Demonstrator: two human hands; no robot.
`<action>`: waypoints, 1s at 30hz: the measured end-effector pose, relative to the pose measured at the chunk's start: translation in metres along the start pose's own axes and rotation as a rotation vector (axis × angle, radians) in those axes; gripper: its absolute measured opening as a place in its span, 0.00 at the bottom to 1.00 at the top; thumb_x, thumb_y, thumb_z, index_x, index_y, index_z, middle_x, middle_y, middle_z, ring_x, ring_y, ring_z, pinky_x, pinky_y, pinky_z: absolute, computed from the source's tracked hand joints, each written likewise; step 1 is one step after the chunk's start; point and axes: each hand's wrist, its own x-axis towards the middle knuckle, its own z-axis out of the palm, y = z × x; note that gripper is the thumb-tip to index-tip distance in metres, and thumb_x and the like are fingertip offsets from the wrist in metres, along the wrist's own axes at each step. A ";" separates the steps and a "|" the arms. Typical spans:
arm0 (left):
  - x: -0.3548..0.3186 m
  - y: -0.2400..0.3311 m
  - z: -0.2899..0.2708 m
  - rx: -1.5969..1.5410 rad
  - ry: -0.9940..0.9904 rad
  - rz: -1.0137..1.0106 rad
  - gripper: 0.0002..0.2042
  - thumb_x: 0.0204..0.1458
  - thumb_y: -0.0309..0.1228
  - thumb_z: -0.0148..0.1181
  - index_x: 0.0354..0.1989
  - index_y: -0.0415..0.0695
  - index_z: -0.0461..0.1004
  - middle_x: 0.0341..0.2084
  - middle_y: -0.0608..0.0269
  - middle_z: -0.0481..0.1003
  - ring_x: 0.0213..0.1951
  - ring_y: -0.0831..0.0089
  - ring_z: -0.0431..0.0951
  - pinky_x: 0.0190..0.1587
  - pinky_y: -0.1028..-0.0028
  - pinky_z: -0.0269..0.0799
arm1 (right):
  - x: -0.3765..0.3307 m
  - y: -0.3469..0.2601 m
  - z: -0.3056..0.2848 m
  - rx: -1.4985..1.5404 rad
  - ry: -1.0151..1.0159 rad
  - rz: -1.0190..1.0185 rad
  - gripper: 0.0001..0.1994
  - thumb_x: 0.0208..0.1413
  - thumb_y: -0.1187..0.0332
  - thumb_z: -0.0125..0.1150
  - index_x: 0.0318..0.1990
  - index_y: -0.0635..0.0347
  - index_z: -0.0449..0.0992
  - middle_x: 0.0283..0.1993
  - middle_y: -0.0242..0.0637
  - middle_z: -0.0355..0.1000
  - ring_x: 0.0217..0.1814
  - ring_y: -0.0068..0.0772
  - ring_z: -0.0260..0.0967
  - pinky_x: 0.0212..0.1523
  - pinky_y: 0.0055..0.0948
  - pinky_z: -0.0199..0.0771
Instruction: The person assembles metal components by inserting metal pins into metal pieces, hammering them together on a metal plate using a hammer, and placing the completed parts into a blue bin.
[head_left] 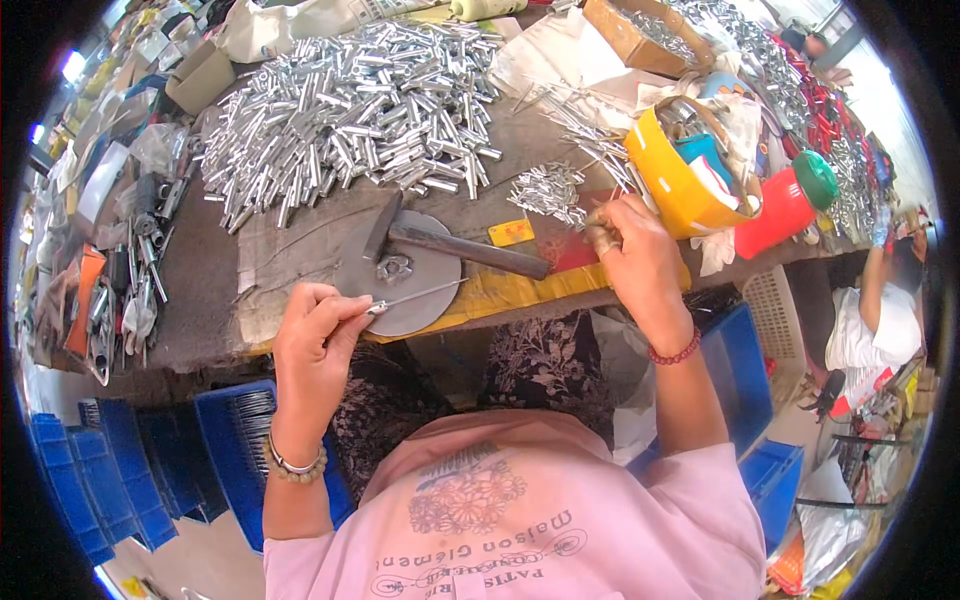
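Observation:
My left hand is closed, pinching a thin metal rod by a small shiny fitting at its near end. The rod points right, over the edge of a round grey metal disc. A hammer lies across the disc, its dark head at the left and its handle to the right. Past the handle's end, my right hand has its fingers curled together; whatever they may hold is too small or hidden to make out. Just beyond it sits a small pile of short metal pins.
A large heap of metal tubes covers the back of the table. Long thin rods, a yellow cut-open container and a red bottle with a green cap stand at the right. Blue bins flank my legs. Another person is at far right.

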 end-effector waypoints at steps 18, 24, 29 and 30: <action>-0.001 -0.005 0.000 0.106 0.047 0.116 0.08 0.54 0.25 0.75 0.42 0.46 0.85 0.36 0.59 0.77 0.38 0.56 0.81 0.39 0.61 0.76 | 0.012 -0.148 0.063 0.360 -0.122 -0.509 0.07 0.56 0.76 0.69 0.40 0.58 0.79 0.41 0.40 0.74 0.45 0.48 0.78 0.46 0.44 0.79; 0.000 -0.004 -0.002 0.161 0.044 0.131 0.07 0.55 0.25 0.75 0.39 0.44 0.82 0.36 0.58 0.76 0.38 0.53 0.80 0.38 0.58 0.75 | 0.016 -0.158 0.075 0.400 -0.206 -0.551 0.06 0.56 0.77 0.66 0.40 0.59 0.80 0.41 0.41 0.74 0.45 0.51 0.77 0.47 0.46 0.80; -0.001 -0.003 -0.003 0.176 0.030 0.118 0.07 0.55 0.26 0.75 0.39 0.44 0.81 0.36 0.58 0.76 0.38 0.53 0.80 0.38 0.58 0.75 | 0.023 -0.155 0.075 0.525 -0.306 -0.512 0.04 0.55 0.77 0.68 0.37 0.61 0.81 0.38 0.44 0.76 0.42 0.53 0.78 0.44 0.47 0.79; -0.001 -0.003 -0.004 0.183 0.025 0.120 0.07 0.55 0.26 0.75 0.39 0.44 0.81 0.36 0.58 0.76 0.38 0.53 0.80 0.38 0.58 0.75 | 0.025 -0.155 0.076 0.524 -0.306 -0.511 0.04 0.55 0.77 0.68 0.37 0.61 0.81 0.38 0.44 0.76 0.42 0.53 0.78 0.44 0.47 0.79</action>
